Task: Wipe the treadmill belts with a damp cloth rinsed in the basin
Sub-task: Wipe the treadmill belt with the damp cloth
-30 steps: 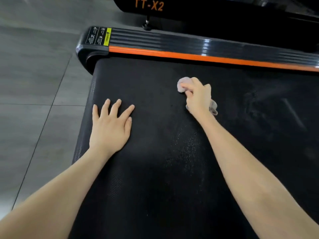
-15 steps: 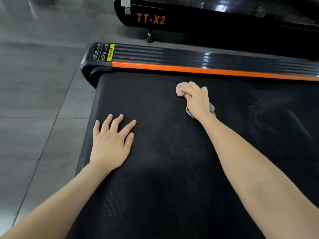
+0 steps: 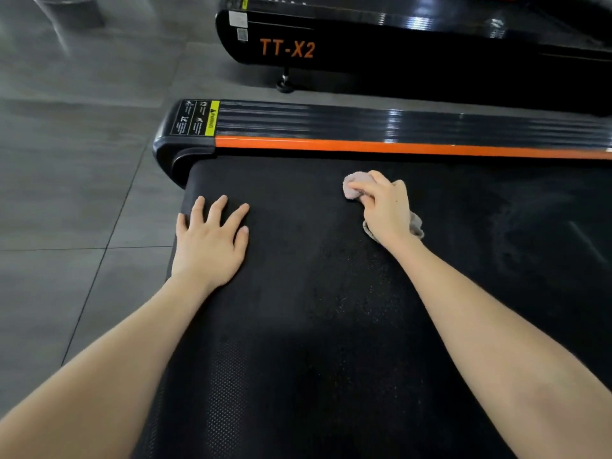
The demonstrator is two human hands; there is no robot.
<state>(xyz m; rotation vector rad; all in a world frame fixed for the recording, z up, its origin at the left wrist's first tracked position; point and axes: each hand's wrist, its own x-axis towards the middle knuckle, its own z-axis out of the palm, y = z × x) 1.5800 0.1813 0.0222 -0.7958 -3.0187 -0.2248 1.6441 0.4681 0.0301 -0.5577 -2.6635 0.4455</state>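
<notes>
Wiping looks partway done: right hand (image 3: 385, 210) grips the bunched cloth (image 3: 352, 190) on the belt (image 3: 331, 326) near its far edge, left hand (image 3: 210, 241) lies spread flat, and dusty smears (image 3: 530, 223) to the right await wiping.

left hand (image 3: 208, 246) flat, right hand (image 3: 385, 210) gripping cloth (image 3: 352, 190)

Grey floor tiles (image 3: 66, 193) with thin dark joints fill the left side. A glossy black ribbed side rail (image 3: 364, 122) runs left to right across the far half, with an orange stripe (image 3: 397, 148) along its near edge. At its left end sits a black warning label (image 3: 195, 117) with a yellow band, above a rounded black end cap (image 3: 169, 154). Farther off stands a second machine's black side cover (image 3: 430, 58), marked with orange TT-X2 lettering (image 3: 286, 48) and a white sticker (image 3: 238, 19), over a small levelling foot (image 3: 285, 84) resting on the floor.
</notes>
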